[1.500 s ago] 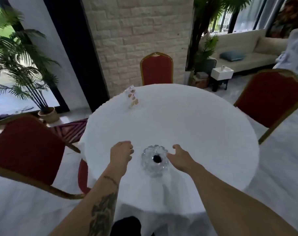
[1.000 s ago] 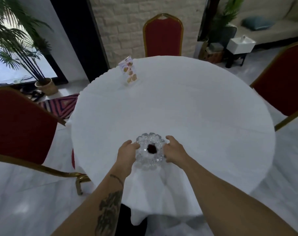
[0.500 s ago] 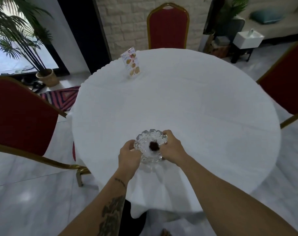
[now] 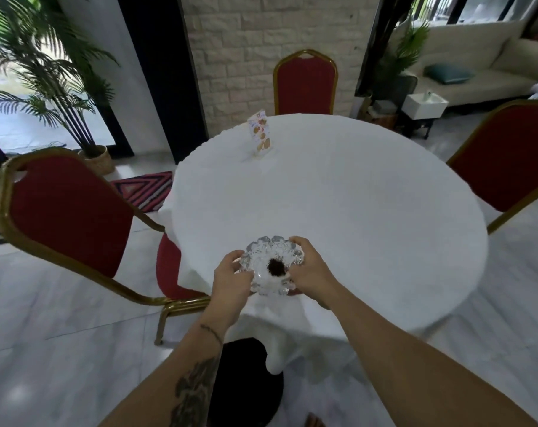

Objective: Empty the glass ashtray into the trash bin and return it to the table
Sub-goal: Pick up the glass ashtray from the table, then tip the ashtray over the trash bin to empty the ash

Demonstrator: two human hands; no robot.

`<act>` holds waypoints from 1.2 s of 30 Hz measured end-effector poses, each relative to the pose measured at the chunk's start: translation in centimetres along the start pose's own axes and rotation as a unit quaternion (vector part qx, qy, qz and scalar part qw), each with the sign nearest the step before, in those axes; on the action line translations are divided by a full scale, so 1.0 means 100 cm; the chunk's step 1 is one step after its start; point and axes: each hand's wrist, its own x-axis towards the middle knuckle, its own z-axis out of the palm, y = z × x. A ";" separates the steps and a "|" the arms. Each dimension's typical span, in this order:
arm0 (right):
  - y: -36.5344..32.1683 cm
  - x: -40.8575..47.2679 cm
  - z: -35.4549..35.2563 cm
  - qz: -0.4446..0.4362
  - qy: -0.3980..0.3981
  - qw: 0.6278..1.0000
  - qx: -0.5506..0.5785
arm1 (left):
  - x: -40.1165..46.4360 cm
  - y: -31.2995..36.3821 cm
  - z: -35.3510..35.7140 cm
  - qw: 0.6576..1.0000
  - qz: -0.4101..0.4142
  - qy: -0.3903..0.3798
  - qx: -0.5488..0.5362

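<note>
The cut-glass ashtray [image 4: 266, 252] has a scalloped rim and a dark clump of ash in its middle. Both hands hold it over the near edge of the round table [image 4: 354, 211], which wears a white cloth. My left hand [image 4: 230, 280] grips its left and near side. My right hand [image 4: 309, 272] grips its right side, thumb on the rim. It seems raised slightly off the cloth and tilted toward me. No trash bin is in view.
A red chair with a gold frame [image 4: 67, 211] stands close at the left, another [image 4: 304, 83] at the far side and a third [image 4: 508, 161] at the right. A small menu card [image 4: 260, 134] stands on the table's far left. Something black [image 4: 246, 380] is below the table edge.
My hands came in from either side of the ashtray and closed on it. The ashtray has since come a little toward me and off the cloth.
</note>
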 end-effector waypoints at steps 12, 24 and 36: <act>0.019 -0.085 0.098 0.061 -0.025 0.995 0.079 | -0.055 -0.036 -0.125 0.999 -0.011 -0.045 -0.008; 0.131 -0.067 0.158 0.109 -0.028 0.991 0.067 | -0.042 -0.145 -0.159 0.990 -0.142 -0.001 -0.024; 0.345 0.078 0.204 0.153 -0.041 0.987 0.002 | 0.079 -0.350 -0.150 0.983 -0.183 0.016 -0.022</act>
